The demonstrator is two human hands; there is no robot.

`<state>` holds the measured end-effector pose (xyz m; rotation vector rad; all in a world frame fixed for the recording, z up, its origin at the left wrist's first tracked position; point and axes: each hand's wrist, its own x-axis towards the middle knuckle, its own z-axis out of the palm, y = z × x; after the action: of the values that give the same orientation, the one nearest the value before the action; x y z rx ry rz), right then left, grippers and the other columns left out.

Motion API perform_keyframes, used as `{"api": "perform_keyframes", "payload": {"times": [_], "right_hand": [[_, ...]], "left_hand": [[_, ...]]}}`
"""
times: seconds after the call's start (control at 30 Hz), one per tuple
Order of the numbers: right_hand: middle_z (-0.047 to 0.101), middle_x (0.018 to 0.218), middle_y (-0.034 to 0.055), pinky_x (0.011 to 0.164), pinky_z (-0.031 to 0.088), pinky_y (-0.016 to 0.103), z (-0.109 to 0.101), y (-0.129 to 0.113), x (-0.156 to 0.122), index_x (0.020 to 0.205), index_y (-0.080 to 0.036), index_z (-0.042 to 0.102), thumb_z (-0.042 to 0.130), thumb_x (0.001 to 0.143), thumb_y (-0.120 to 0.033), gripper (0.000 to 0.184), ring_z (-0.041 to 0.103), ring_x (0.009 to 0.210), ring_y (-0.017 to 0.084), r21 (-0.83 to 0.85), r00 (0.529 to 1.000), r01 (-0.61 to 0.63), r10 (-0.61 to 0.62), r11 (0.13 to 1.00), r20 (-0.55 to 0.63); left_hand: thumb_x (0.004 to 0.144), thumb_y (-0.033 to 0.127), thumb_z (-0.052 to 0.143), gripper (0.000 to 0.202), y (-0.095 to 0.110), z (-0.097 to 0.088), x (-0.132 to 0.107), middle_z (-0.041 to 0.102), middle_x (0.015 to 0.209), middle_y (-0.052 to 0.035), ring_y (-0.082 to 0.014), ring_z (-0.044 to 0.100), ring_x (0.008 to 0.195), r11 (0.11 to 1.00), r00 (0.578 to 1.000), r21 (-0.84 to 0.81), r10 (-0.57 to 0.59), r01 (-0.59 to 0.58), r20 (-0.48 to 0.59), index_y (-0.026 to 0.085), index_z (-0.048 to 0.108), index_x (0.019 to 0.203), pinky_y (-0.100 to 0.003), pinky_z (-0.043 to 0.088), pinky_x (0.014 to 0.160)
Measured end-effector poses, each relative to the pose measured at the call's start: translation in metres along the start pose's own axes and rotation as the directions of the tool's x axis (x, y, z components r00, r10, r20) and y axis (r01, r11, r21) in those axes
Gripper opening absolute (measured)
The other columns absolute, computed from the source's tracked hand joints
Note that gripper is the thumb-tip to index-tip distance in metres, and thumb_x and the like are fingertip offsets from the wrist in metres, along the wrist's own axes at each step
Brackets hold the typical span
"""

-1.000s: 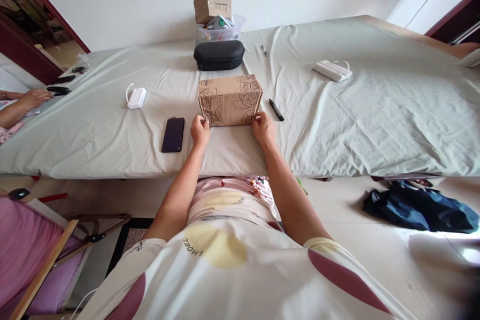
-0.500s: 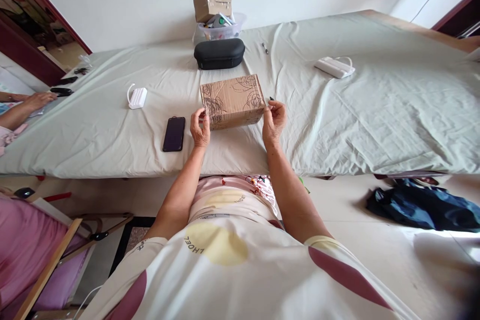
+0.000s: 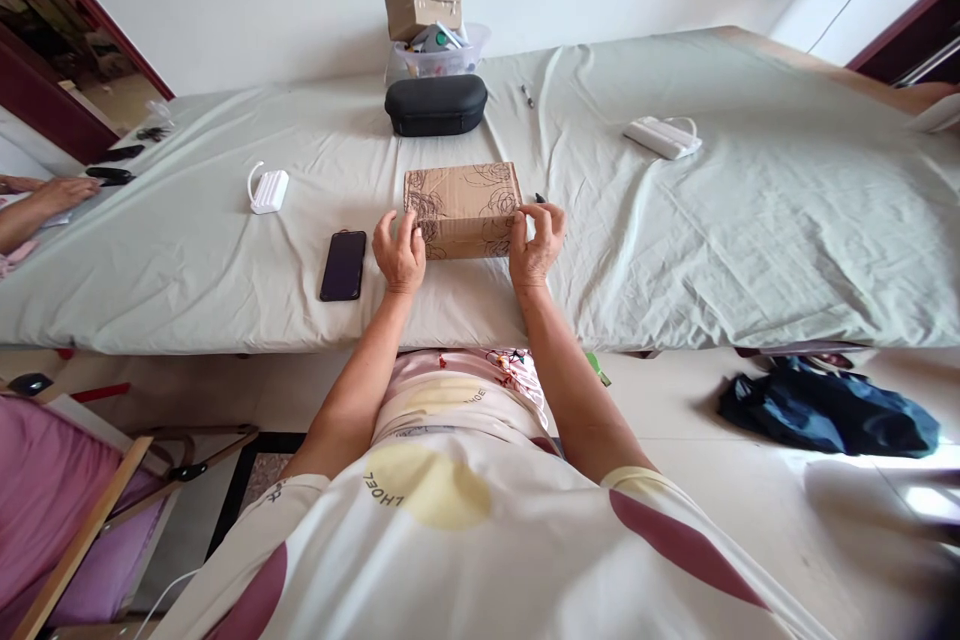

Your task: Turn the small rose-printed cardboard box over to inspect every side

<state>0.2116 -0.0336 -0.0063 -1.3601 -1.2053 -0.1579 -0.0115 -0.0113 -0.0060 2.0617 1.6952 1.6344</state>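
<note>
A brown cardboard box (image 3: 463,200) with dark scribbled loops on its top and front sits on the cloth in front of me. My left hand (image 3: 400,255) grips its near left corner between thumb and curled fingers. At the near right corner, my right hand (image 3: 537,245) holds the box the same way. Just beyond my right fingers a small dark object (image 3: 541,199) pokes out; its kind is hidden. Left of my left hand lies a black phone (image 3: 343,266), face up.
On the green-grey cloth (image 3: 750,250) stand a white power bank (image 3: 270,191) at left, another white power bank (image 3: 663,137) at right, and a black zip case (image 3: 436,106). Behind are a plastic tub (image 3: 439,63) and a carton (image 3: 424,4). Another person's hand (image 3: 71,195) rests far left.
The box has turned slightly and now lies squarer to me, its front showing more. My right hand has shifted a little leftward with it, and the whole view has moved slightly.
</note>
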Motion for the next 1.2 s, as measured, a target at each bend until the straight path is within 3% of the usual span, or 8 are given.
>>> {"api": "perform_keyframes", "payload": {"times": [0.17,0.3,0.47,0.57,0.73,0.9,1.0,1.2], "right_hand": [[0.058,0.126,0.0124,0.113,0.038,0.059,-0.001,-0.006,-0.003,0.108,-0.024,0.07,0.043,0.104,-0.043,0.033,0.053,0.129,0.032,-0.17,0.996,0.06,-0.046,0.984,0.081],[0.06,0.128,0.0104,0.116,0.03,0.059,-0.002,-0.02,-0.007,0.114,-0.028,0.072,0.046,0.102,-0.031,0.028,0.05,0.134,0.032,-0.204,0.974,0.148,-0.106,0.968,0.202],[0.061,0.133,0.0079,0.123,0.022,0.056,0.001,-0.045,-0.016,0.13,-0.034,0.067,0.048,0.101,-0.026,0.035,0.046,0.14,0.028,-0.182,0.903,0.258,-0.17,0.949,0.394],[0.059,0.136,0.0072,0.125,0.018,0.056,0.002,-0.052,-0.019,0.134,-0.035,0.065,0.048,0.101,-0.024,0.039,0.044,0.141,0.028,-0.174,0.879,0.294,-0.194,0.94,0.436],[0.056,0.14,0.0069,0.122,0.024,0.056,0.001,-0.04,-0.016,0.13,-0.036,0.068,0.05,0.1,-0.022,0.037,0.043,0.142,0.029,-0.168,0.897,0.295,-0.212,0.941,0.389],[0.054,0.137,0.0095,0.115,0.039,0.052,0.006,-0.008,-0.01,0.12,-0.03,0.072,0.048,0.102,-0.028,0.029,0.048,0.136,0.029,-0.154,0.963,0.231,-0.203,0.961,0.179],[0.054,0.131,0.0111,0.109,0.048,0.047,0.011,0.007,-0.008,0.119,-0.026,0.072,0.046,0.103,-0.031,0.031,0.055,0.123,0.025,-0.058,0.975,0.21,-0.205,0.976,0.084],[0.053,0.125,0.0116,0.091,0.057,0.039,0.017,0.021,-0.011,0.132,-0.024,0.062,0.049,0.101,-0.036,0.035,0.059,0.113,0.022,0.115,0.991,0.059,-0.072,0.992,0.113]], "left_hand": [[0.098,0.028,0.049,0.038,0.018,0.0,-0.006,0.056,0.147,-0.0163,-0.0298,0.04,0.151,0.992,0.984,-0.011,0.123,-0.123,0.132,0.024,0.067,0.131,-0.052,0.019,0.129],[0.099,0.026,0.046,0.042,0.029,0.004,-0.011,0.059,0.146,-0.015,-0.0279,0.038,0.152,0.983,0.955,-0.02,0.182,-0.183,0.236,0.023,0.062,0.137,-0.054,0.011,0.131],[0.101,0.026,0.045,0.041,0.032,0.01,-0.014,0.056,0.15,-0.0128,-0.0268,0.04,0.151,0.972,0.942,0.019,0.22,-0.232,0.255,0.027,0.06,0.139,-0.058,0.006,0.131],[0.101,0.025,0.046,0.04,0.032,0.01,-0.014,0.055,0.151,-0.0121,-0.0268,0.042,0.15,0.973,0.941,0.014,0.22,-0.231,0.257,0.028,0.061,0.139,-0.058,0.008,0.131],[0.1,0.023,0.048,0.041,0.029,0.007,-0.013,0.057,0.149,-0.0116,-0.027,0.042,0.15,0.971,0.939,-0.011,0.233,-0.237,0.252,0.029,0.062,0.138,-0.057,0.008,0.132],[0.097,0.02,0.049,0.043,0.019,0.006,-0.012,0.049,0.155,-0.0153,-0.0302,0.035,0.154,0.977,0.964,0.048,0.194,-0.206,0.179,0.025,0.065,0.136,-0.057,0.015,0.13],[0.098,0.021,0.049,0.041,0.01,0.009,-0.011,0.043,0.159,-0.0146,-0.0298,0.033,0.155,0.985,0.977,0.024,0.165,-0.17,0.132,0.023,0.065,0.136,-0.052,0.022,0.13],[0.1,0.029,0.049,0.04,-0.006,0.011,-0.01,0.042,0.157,-0.0171,-0.0293,0.037,0.151,0.995,0.996,-0.089,0.049,-0.042,0.074,0.018,0.058,0.138,-0.045,0.033,0.127]]}}
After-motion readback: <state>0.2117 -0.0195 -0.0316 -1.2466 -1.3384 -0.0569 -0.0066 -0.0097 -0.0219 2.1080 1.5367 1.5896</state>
